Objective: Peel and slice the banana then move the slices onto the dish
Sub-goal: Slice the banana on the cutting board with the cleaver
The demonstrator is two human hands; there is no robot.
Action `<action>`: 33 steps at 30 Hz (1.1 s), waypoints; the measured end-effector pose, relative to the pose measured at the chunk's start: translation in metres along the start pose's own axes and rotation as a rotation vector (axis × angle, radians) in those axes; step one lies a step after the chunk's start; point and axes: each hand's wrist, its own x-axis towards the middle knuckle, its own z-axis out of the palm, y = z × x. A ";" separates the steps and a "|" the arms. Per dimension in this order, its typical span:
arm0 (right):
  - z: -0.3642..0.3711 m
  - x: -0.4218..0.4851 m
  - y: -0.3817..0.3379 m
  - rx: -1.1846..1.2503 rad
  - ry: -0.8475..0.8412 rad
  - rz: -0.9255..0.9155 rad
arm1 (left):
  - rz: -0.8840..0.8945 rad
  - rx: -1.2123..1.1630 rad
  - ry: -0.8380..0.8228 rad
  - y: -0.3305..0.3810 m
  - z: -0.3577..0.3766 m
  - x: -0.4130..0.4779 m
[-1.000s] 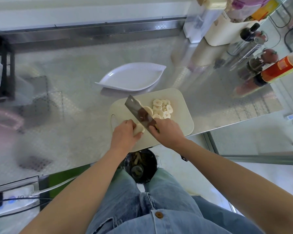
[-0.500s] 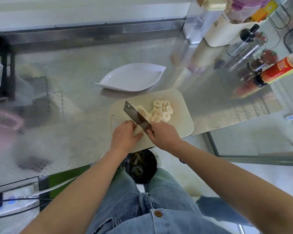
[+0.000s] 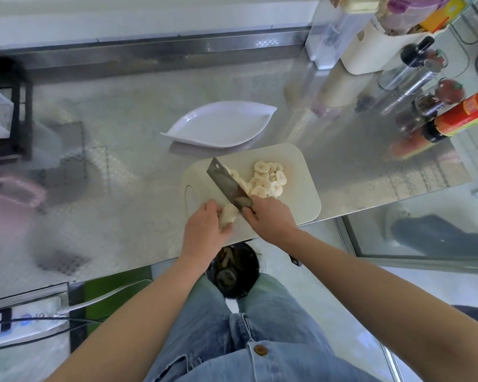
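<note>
A cream cutting board [image 3: 298, 194] lies at the front edge of the steel counter. My left hand [image 3: 204, 232] grips the short remaining stub of peeled banana [image 3: 228, 215] on the board. My right hand [image 3: 271, 216] holds the handle of a cleaver [image 3: 226, 184], its blade angled up-left just right of the stub. Several banana slices [image 3: 268, 179] lie heaped on the board to the right of the blade. The white leaf-shaped dish [image 3: 221, 125] sits bare just behind the board.
Bottles and jars [image 3: 425, 86] and a white container [image 3: 370, 53] crowd the back right of the steel counter [image 3: 122, 150]. A black rack [image 3: 9, 111] stands at the left. A dark bin with peel [image 3: 232, 268] sits on the floor under the counter edge.
The cleaver came down through the banana and more slices joined the heap. My left hand has slid back along the shortening stub.
</note>
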 end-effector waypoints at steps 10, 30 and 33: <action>-0.018 -0.004 -0.003 -0.058 -0.008 -0.064 | -0.014 0.025 0.015 -0.003 0.005 0.004; 0.004 0.001 0.016 -0.069 0.000 0.014 | -0.059 -0.016 0.003 0.003 0.003 0.004; -0.001 0.004 0.022 -0.049 0.020 0.059 | -0.074 -0.036 0.002 0.007 0.004 0.008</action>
